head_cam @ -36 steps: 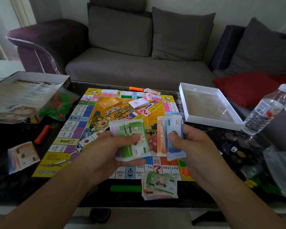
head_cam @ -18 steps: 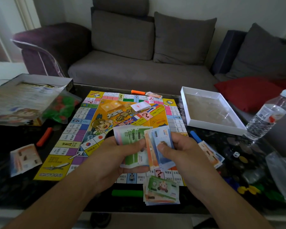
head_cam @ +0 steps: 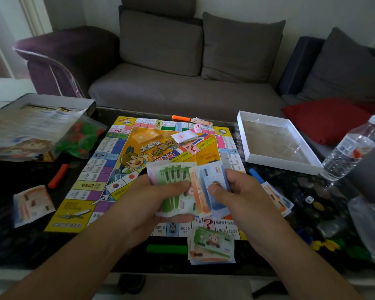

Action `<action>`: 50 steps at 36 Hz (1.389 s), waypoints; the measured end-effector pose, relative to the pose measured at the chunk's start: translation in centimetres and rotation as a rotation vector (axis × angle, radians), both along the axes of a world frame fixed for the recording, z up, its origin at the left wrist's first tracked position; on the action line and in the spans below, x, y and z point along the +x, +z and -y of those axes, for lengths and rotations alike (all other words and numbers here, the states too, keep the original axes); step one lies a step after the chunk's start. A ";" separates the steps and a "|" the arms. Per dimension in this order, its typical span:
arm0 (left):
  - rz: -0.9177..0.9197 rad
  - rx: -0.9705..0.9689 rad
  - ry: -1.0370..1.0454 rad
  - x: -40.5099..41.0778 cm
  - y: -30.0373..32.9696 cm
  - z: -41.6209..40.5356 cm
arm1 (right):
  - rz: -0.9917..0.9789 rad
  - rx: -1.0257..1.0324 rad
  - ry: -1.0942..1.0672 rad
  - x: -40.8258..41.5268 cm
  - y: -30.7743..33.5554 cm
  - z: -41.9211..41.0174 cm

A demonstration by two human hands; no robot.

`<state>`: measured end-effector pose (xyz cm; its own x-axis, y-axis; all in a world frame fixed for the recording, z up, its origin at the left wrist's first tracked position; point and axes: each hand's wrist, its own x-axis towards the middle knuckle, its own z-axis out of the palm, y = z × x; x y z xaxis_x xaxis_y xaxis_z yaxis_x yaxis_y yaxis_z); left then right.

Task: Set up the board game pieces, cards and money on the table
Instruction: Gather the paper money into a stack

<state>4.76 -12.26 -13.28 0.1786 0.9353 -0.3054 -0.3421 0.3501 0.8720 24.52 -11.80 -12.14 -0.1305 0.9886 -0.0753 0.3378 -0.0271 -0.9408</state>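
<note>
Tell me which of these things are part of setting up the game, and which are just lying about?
Part of the job:
game board
fanned play money, held by left hand and right hand
money pile
white card deck
die

Lying about:
water bottle
red cushion
sofa

A dark table point(head_cam: 13, 245) carries the game board point(head_cam: 108, 169), a money stack point(head_cam: 212, 245) and a white tray point(head_cam: 275, 163).

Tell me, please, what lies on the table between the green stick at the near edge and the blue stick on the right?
In the head view, a stack of play money lies between the green stick and the blue stick, overlapping the board's near edge.
</note>
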 end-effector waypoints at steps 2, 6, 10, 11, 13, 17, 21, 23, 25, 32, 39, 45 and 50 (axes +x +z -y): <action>-0.005 0.007 0.012 0.1 0.0 0.0 | 0.019 0.010 -0.002 -0.1 -0.1 0.0; -0.016 0.011 0.005 0.3 -0.2 0.1 | 0.041 0.026 -0.021 -0.2 -0.4 0.0; -0.017 0.004 -0.008 0.5 -0.1 0.1 | 0.053 0.045 -0.040 -0.1 -0.4 0.0; -0.017 -0.004 -0.007 0.5 -0.1 0.1 | 0.059 0.053 -0.046 -0.1 -0.4 0.0; -0.024 -0.011 -0.007 0.5 0.0 0.1 | 0.066 0.072 -0.055 0.1 -0.4 -0.1; -0.034 -0.015 -0.009 0.6 0.0 0.1 | 0.034 0.079 -0.066 0.4 -0.3 -0.2; -0.031 -0.015 0.003 0.7 -0.1 0.1 | 0.073 0.120 -0.053 0.3 -0.4 -0.1; -0.022 -0.021 0.001 0.8 -0.2 0.0 | 0.087 0.137 -0.067 0.5 -0.3 -0.1; -0.025 -0.019 -0.002 0.8 -0.1 -0.1 | 0.093 0.149 -0.086 1.1 0.0 -0.4; -0.052 -0.014 0.017 1.4 0.1 -0.6 | 0.030 0.130 -0.173 4.9 1.7 -1.2; -0.090 0.013 -0.036 1.8 -0.4 -0.4 | 0.030 0.065 -0.095 3.8 0.4 -0.6; -0.083 0.024 -0.065 2.0 -0.6 -0.3 | 0.091 0.111 -0.063 2.7 -0.2 -0.4; -0.091 0.029 -0.042 2.0 -0.6 -0.2 | 0.067 0.124 -0.037 2.2 -0.2 -0.1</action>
<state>6.78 -12.03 -13.84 0.1906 0.9364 -0.2947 -0.2466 0.3362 0.9089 26.69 -11.68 -12.29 -0.0923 0.9949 0.0408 0.4007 0.0746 -0.9132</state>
